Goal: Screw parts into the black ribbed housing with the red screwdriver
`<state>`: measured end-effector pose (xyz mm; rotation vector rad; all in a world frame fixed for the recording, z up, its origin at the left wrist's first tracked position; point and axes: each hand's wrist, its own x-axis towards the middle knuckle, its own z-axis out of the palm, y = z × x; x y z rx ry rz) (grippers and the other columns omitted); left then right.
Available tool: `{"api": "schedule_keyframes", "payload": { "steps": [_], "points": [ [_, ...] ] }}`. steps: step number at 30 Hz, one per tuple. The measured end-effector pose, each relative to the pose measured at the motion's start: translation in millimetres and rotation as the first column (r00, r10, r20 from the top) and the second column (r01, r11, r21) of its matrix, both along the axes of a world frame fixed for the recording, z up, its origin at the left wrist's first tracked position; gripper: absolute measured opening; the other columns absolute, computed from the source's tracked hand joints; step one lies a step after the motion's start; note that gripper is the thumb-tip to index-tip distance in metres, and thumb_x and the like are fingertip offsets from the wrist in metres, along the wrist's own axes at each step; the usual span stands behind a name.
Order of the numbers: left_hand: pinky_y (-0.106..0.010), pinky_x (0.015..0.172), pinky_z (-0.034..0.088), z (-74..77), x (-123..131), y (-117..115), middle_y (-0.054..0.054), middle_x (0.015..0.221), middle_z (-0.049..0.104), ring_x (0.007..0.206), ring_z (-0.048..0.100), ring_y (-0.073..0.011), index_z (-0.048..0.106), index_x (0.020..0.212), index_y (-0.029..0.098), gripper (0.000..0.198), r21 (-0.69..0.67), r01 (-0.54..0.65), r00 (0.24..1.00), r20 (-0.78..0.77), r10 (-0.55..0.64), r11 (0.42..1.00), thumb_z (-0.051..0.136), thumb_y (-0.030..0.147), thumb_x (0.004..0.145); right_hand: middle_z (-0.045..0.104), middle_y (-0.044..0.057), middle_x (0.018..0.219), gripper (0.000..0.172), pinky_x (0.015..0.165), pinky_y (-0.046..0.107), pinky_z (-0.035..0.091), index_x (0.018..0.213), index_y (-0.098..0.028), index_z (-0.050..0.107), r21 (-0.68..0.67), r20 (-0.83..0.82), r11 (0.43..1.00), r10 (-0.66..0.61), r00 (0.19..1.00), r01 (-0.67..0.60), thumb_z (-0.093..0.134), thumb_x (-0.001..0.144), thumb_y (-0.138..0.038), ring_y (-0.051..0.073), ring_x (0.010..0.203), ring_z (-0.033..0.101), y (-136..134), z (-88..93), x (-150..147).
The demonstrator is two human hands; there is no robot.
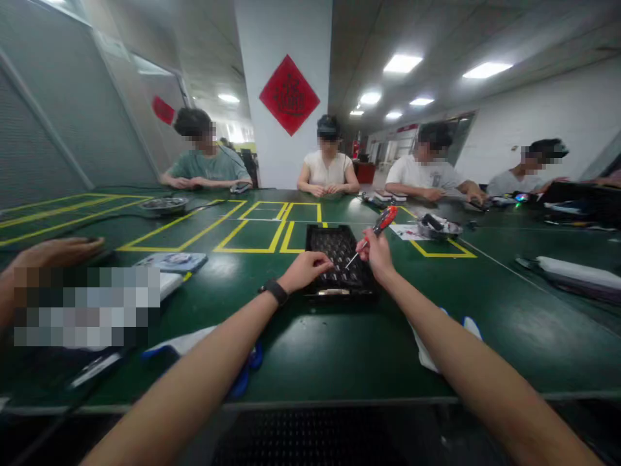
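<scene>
A black box [367,286], hard-edged and glossy, sits mid-frame, its ribbed floor dotted with pale glints [334,251], too blurred to name. The right hand [377,254] grips a red-and-black screwdriver [387,219], its thin metal shaft slanting down-left over the box. The left hand [305,270] curls over the box's left edge; whether it pinches anything, I cannot tell. Smooth green table [320,349] stretches between the forearms to its straight near edge, with soft, blue-edged white cloths lower left [194,341] and lower right [427,353].

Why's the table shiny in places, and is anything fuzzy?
In the head view, pale glare lies on the green table, probably from the bright ceiling lights; also in the head view, the shiny bits in the black case look too fuzzy to name.
</scene>
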<state>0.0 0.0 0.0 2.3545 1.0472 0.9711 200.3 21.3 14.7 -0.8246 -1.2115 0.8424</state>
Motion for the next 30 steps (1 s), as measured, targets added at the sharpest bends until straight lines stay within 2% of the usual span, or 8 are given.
{"api": "schedule_keyframes", "payload": {
  "steps": [6, 10, 14, 19, 27, 30],
  "points": [
    [-0.023, 0.064, 0.04, 0.1, 1.2, 0.4, -0.003, 0.076, 0.065, 0.069, 0.055, -0.0131, 0.066, 0.079, 0.013, 0.032, -0.033, 0.007, 1.0, 0.011, -0.007, 0.999, 0.047, 0.039, 0.082, 0.055, -0.006, 0.052, 0.037, 0.036, 0.016, 0.032, 0.088, -0.022, 0.042, 0.057, 0.085, 0.998, 0.028, 0.996, -0.033, 0.046, 0.078, -0.057, 0.005, 0.035, 0.043, -1.9, -2.7, -4.3],
    [-0.023, 0.064, 0.041, -0.6, 1.5, 0.8, -0.003, 0.076, 0.065, 0.067, 0.055, -0.0125, 0.066, 0.078, 0.014, 0.031, -0.022, -0.001, 1.0, 0.021, 0.001, 1.0, 0.048, 0.038, 0.082, 0.056, -0.006, 0.053, 0.039, 0.037, 0.016, 0.034, 0.091, -0.022, 0.043, 0.04, 0.127, 0.997, 0.062, 0.99, -0.068, 0.047, 0.077, -0.057, 0.006, 0.036, 0.045, -0.9, -4.5, -4.2],
    [-0.022, 0.062, 0.043, -3.8, 1.5, 3.8, -0.003, 0.076, 0.065, 0.066, 0.055, -0.0113, 0.064, 0.089, 0.014, 0.024, -0.072, 0.01, 0.997, 0.083, -0.004, 0.997, 0.057, 0.032, 0.076, 0.057, -0.005, 0.054, 0.042, 0.036, 0.016, 0.034, 0.092, -0.021, 0.043, -0.015, -0.015, 0.997, 0.08, 0.997, -0.081, 0.048, 0.075, -0.059, 0.006, 0.036, 0.046, 0.5, -4.4, -2.1],
    [-0.022, 0.061, 0.045, -7.1, 1.7, 7.2, -0.005, 0.079, 0.065, 0.066, 0.057, -0.0107, 0.063, 0.095, 0.013, 0.029, -0.116, 0.035, 0.988, 0.15, -0.018, 0.993, 0.065, 0.029, 0.071, 0.06, -0.003, 0.056, 0.038, 0.038, 0.016, 0.039, 0.092, -0.021, 0.044, -0.112, -0.196, 0.981, 0.137, 0.971, -0.161, 0.048, 0.078, -0.056, 0.007, 0.04, 0.05, 0.4, -2.9, 0.5],
    [-0.023, 0.064, 0.047, -4.6, 3.9, 2.2, -0.005, 0.081, 0.065, 0.068, 0.058, -0.0106, 0.062, 0.095, 0.013, 0.033, -0.116, 0.071, 0.959, 0.28, -0.036, 0.991, 0.067, 0.033, 0.069, 0.064, -0.001, 0.062, 0.029, 0.044, 0.019, 0.045, 0.092, -0.02, 0.044, -0.144, -0.238, 0.961, 0.197, 0.951, -0.235, 0.05, 0.08, -0.046, 0.009, 0.046, 0.058, 0.9, -1.3, 2.2],
    [-0.023, 0.066, 0.048, -4.5, 4.6, 2.2, -0.006, 0.081, 0.065, 0.07, 0.059, -0.0108, 0.062, 0.093, 0.013, 0.028, -0.11, 0.078, 0.951, 0.307, -0.041, 0.991, 0.065, 0.03, 0.071, 0.066, 0.001, 0.064, 0.028, 0.046, 0.018, 0.045, 0.093, -0.02, 0.045, -0.161, -0.228, 0.952, 0.22, 0.948, -0.26, 0.048, 0.082, -0.045, 0.011, 0.05, 0.062, 2.0, -1.5, 2.3]
  ]
}}
